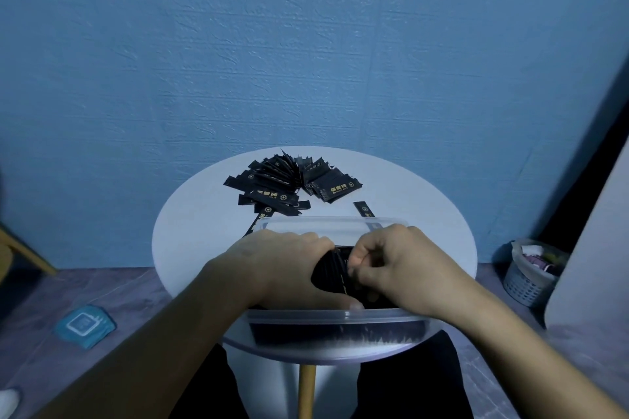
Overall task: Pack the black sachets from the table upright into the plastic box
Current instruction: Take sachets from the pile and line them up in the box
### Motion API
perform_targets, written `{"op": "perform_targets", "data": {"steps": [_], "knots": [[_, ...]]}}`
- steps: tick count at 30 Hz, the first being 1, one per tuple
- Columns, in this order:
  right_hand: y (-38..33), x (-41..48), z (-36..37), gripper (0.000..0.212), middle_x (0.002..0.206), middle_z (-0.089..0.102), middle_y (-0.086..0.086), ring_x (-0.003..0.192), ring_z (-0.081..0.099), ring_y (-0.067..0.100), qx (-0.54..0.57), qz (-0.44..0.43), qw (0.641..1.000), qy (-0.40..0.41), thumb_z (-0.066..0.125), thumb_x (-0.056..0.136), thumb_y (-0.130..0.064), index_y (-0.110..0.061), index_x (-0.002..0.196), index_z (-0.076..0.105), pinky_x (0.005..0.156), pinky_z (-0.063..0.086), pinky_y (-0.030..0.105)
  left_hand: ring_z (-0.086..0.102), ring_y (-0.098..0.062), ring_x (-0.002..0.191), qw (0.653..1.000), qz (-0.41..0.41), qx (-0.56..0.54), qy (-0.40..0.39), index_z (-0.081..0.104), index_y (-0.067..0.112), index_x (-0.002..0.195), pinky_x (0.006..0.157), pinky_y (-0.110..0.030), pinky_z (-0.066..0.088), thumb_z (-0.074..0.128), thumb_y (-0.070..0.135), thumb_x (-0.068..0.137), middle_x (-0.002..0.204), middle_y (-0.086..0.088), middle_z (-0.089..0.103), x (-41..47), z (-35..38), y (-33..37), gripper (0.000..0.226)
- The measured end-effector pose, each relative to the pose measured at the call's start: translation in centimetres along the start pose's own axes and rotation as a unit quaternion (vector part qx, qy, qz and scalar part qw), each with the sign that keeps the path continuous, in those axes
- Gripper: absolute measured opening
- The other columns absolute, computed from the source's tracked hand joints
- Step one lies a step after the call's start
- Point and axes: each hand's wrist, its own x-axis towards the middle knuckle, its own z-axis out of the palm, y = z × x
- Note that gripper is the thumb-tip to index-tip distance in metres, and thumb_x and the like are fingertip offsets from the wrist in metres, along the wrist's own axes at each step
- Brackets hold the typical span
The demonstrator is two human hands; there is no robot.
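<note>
A clear plastic box (335,316) stands at the near edge of the round white table (190,231). Black sachets (332,270) stand packed upright inside it, and their lower ends show through the front wall. My left hand (282,265) reaches into the box and its fingers curl round the standing sachets from the left. My right hand (394,267) is inside too, its curled fingers pinching a sachet against that bundle. A loose pile of black sachets (289,185) with gold print lies fanned out on the far half of the table. One single sachet (363,208) lies just behind the box.
A blue wall rises right behind the table. A grey basket (531,270) stands on the floor at the right beside a pale upright panel. A blue packet (85,325) lies on the floor at the left. The table's wooden leg (306,391) is below.
</note>
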Motion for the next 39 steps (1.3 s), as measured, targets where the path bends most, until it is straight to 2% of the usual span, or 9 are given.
{"op": "perform_targets", "data": {"steps": [3, 8, 14, 18, 21, 28, 31, 34, 39], "knots": [[0.2, -0.1, 0.0, 0.016, 0.069, 0.074, -0.008, 0.063, 0.07, 0.005, 0.01, 0.009, 1.0, -0.028, 0.07, 0.08, -0.01, -0.025, 0.077, 0.071, 0.074, 0.058, 0.029, 0.06, -0.015, 0.108, 1.0, -0.01, 0.014, 0.003, 0.046, 0.043, 0.114, 0.092, -0.045, 0.049, 0.027, 0.107, 0.055, 0.117, 0.017, 0.059, -0.1, -0.5, 0.2, 0.089], [0.3, 0.3, 0.0, 0.018, 0.079, 0.075, -0.007, 0.073, 0.07, 0.008, 0.017, 0.003, 0.998, -0.058, 0.073, 0.078, -0.008, -0.025, 0.082, 0.072, 0.081, 0.058, 0.033, 0.06, -0.016, 0.112, 1.0, -0.005, -0.026, 0.0, 0.041, 0.044, 0.127, 0.096, -0.046, 0.048, 0.034, 0.106, 0.055, 0.126, 0.018, 0.061, 0.1, -0.6, 0.3, 0.095], [0.2, 0.6, -0.6, 0.016, 0.079, 0.076, 0.004, 0.06, 0.069, 0.012, 0.023, -0.019, 0.995, -0.1, 0.072, 0.085, -0.004, -0.019, 0.083, 0.075, 0.072, 0.058, 0.032, 0.06, -0.015, 0.105, 1.0, 0.001, -0.029, 0.01, 0.048, 0.044, 0.109, 0.092, -0.045, 0.05, 0.037, 0.104, 0.052, 0.11, 0.018, 0.057, 0.7, -0.1, 0.9, 0.083], [0.8, 2.0, -1.3, 0.003, 0.078, 0.071, -0.006, 0.073, 0.068, 0.014, -0.116, -0.016, 0.993, -0.009, 0.075, 0.083, -0.032, -0.03, 0.084, 0.073, 0.073, 0.056, 0.03, 0.059, -0.015, 0.106, 1.0, -0.006, -0.021, -0.006, 0.047, 0.043, 0.115, 0.089, -0.043, 0.049, 0.044, 0.102, 0.056, 0.114, 0.017, 0.056, 0.7, -0.3, 0.9, 0.084], [0.5, 3.2, -1.6, 0.018, 0.097, 0.069, -0.006, 0.095, 0.064, 0.023, -0.253, -0.032, 0.966, 0.052, 0.069, 0.085, -0.046, -0.032, 0.097, 0.068, 0.075, 0.049, 0.033, 0.058, -0.014, 0.102, 1.0, -0.008, -0.021, -0.004, 0.047, 0.041, 0.112, 0.085, -0.041, 0.049, 0.048, 0.098, 0.061, 0.112, 0.017, 0.057, 0.5, -0.4, 1.0, 0.076], [-0.4, 5.1, -0.5, 0.021, 0.098, 0.064, 0.009, 0.079, 0.055, 0.033, -0.404, -0.075, 0.91, 0.048, 0.062, 0.091, -0.039, -0.02, 0.086, 0.053, 0.063, 0.035, 0.033, 0.057, -0.014, 0.106, 1.0, -0.009, -0.029, -0.003, 0.047, 0.044, 0.118, 0.078, -0.033, 0.045, 0.051, 0.095, 0.066, 0.115, 0.018, 0.056, 0.4, -0.3, 0.8, 0.073], [-0.5, 5.1, -0.2, 0.029, 0.099, 0.063, 0.008, 0.088, 0.062, 0.033, -0.448, -0.087, 0.889, 0.041, 0.062, 0.093, -0.042, -0.023, 0.083, 0.043, 0.064, 0.033, 0.033, 0.053, -0.015, 0.115, 0.999, 0.007, -0.035, -0.009, 0.044, 0.033, 0.137, 0.061, -0.01, 0.021, 0.061, 0.077, 0.083, 0.131, 0.011, 0.053, 0.4, -0.1, 0.8, 0.072], [-0.4, 5.3, 0.1, 0.027, 0.1, 0.065, 0.006, 0.09, 0.065, 0.031, -0.473, -0.084, 0.875, 0.051, 0.063, 0.093, -0.035, -0.023, 0.081, 0.043, 0.063, 0.034, 0.032, 0.051, -0.014, 0.12, 0.999, 0.013, -0.047, -0.011, 0.041, 0.03, 0.142, 0.057, -0.012, 0.017, 0.062, 0.073, 0.085, 0.137, 0.009, 0.05, 0.5, 0.0, 0.8, 0.074], [-0.4, 4.8, -0.4, 0.019, 0.105, 0.067, 0.007, 0.096, 0.066, 0.032, -0.458, -0.074, 0.884, 0.064, 0.062, 0.096, -0.039, -0.023, 0.092, 0.054, 0.065, 0.034, 0.033, 0.051, -0.016, 0.123, 1.0, 0.011, -0.018, -0.009, 0.038, 0.036, 0.142, 0.084, -0.027, 0.035, 0.055, 0.086, 0.077, 0.138, 0.013, 0.049, 0.5, 0.1, 0.7, 0.083]]}}
